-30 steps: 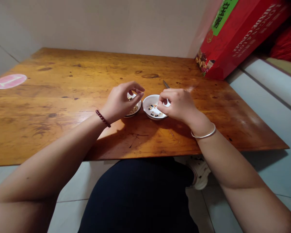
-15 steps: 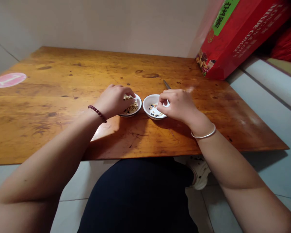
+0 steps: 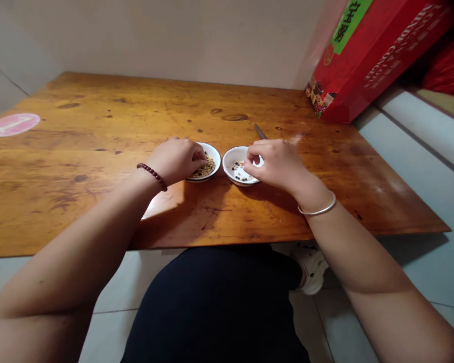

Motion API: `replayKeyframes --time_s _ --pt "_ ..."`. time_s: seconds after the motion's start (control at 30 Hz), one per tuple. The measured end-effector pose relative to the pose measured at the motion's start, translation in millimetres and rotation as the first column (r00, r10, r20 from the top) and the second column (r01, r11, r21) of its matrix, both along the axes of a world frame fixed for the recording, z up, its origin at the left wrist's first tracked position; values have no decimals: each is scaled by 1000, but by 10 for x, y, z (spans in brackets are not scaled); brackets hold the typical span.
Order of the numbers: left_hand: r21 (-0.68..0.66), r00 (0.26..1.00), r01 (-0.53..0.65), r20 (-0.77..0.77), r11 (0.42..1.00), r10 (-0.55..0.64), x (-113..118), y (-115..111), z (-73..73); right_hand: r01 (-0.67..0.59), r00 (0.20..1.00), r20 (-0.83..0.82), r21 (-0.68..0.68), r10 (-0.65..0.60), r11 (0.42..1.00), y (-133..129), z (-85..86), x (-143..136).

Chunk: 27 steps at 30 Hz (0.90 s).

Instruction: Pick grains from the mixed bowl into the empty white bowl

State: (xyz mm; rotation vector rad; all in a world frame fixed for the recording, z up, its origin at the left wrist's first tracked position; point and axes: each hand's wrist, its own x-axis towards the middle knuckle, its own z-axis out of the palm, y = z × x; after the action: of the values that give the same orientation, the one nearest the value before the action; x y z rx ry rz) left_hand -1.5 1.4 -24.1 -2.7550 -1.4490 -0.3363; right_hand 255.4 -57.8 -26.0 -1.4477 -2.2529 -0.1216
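Two small white bowls with dark rims stand side by side on the wooden table. The left bowl (image 3: pixel 213 150) holds many tan beans (image 3: pixel 208 169) with a few dark ones among them. My left hand (image 3: pixel 177 159) is over its left side, thumb and fingertips pinched together at the beans; whatever they grip is hidden. Fewer beans, pale and black, lie scattered in the right bowl (image 3: pixel 229 157). Over that bowl's right side is my right hand (image 3: pixel 274 161), its fingers curled toward the thumb at the rim. What it holds, if anything, cannot be made out.
A dark pointed object (image 3: pixel 260 131) lies behind my right hand, partly hidden. At the back right stands a red box (image 3: pixel 348 75) with printed lettering. The wooden table (image 3: pixel 117 116) has a pink oval sticker (image 3: pixel 13 124) on its left and meets the wall behind.
The left hand's fingers have drawn together and back to the left, showing more of the beans and the left bowl's inside. My right hand has barely moved.
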Motion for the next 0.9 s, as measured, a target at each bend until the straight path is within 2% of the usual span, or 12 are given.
replayKeyframes --time_s 0.27,0.43,0.67,0.9 --pt "23 997 -15 -74 1000 16 44 -41 6 6 1000 -15 11 -6 1000 -15 13 -4" --pt "47 999 -36 20 998 35 51 -53 32 27 999 -31 33 -26 999 -7 1 1" --pt "-31 991 -103 85 994 106 85 -93 73 43 998 -56 71 -39 997 2 -5 -9" --pt "-15 983 -57 173 998 59 36 -53 14 37 998 -45 76 -34 996 -7 -8 -23"
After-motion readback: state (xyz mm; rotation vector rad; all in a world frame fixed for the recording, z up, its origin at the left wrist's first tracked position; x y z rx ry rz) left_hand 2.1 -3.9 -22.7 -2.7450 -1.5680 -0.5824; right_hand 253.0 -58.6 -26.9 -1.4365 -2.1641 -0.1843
